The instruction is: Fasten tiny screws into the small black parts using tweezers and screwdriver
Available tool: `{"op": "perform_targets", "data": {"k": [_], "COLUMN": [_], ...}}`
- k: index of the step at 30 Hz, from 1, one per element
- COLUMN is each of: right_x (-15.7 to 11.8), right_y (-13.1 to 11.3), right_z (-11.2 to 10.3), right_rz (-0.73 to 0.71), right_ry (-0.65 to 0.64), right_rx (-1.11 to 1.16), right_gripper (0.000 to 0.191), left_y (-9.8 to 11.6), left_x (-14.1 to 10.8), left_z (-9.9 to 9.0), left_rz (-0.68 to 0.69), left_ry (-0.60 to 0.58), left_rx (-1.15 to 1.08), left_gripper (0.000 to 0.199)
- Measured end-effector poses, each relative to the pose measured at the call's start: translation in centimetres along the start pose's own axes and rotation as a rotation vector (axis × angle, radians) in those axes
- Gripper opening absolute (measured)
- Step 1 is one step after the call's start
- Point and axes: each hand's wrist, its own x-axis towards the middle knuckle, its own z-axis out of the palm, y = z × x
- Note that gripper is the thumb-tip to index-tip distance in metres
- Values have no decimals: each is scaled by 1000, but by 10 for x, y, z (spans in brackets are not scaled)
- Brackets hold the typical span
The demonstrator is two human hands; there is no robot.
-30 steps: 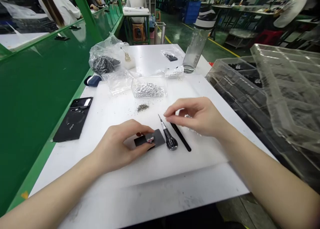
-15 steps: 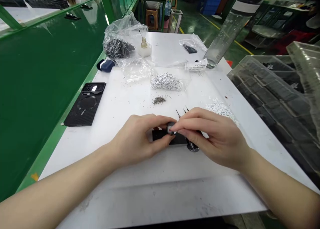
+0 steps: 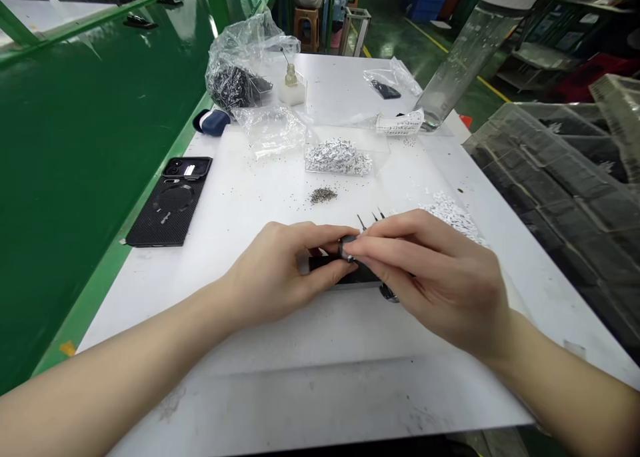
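Between the thumb and fingers of my left hand [image 3: 285,274] is a small dark round part [image 3: 346,247], its kind too small to make out. My right hand [image 3: 435,267] is pinched against the same part, its fingertips covering some of it. Below them a black block [image 3: 360,275] lies on the white table. Partly under my right hand are thin screwdrivers; one slim dark tip [image 3: 362,222] and a shiny dark end [image 3: 389,293] show. A pile of tiny dark metal pieces [image 3: 323,195] lies beyond my hands.
A clear tray [image 3: 313,170] holds many small white pieces; more white pieces [image 3: 453,214] lie loose at right. A phone [image 3: 173,200] is at left. Farther back are a plastic bag [image 3: 240,64], a small bottle [image 3: 291,77] and a tall clear bottle [image 3: 455,70]. Compartment boxes [image 3: 555,197] stand right.
The view has shifted slightly. My right hand has turned a little over the dark round part and covers more of the screwdrivers. My left hand keeps its hold.
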Motion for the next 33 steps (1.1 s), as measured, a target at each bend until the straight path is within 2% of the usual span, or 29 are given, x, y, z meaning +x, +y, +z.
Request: {"op": "perform_targets", "data": {"k": [8,11,13,15,19,24,33], "right_x": [-3,-3,-2,-1,0,0,2], "right_y": [-3,-4,-4,-3,-3,-4,0], "right_z": [2,4,4,5,3,-1,-3], "right_rz": [54,198,296,329,291,173,114], "right_ry": [43,63,68,57,30,22,-31], "right_rx": [47,160,233,267,221,99,120], "right_gripper": [22,24,20,13,13,16,12], "left_y": [2,2,2,2,3,4,6], "left_x": [-2,-3,-3,-3,-2,-3,-3], "left_z": [4,5,6,5,5,5,2], "left_rz": [-3,-20,-21,-13,2,16,29], "left_ry": [56,55,51,45,31,30,-3], "left_rx": [14,23,30,35,48,94,31], "left_gripper": [26,26,25,24,23,24,21]}}
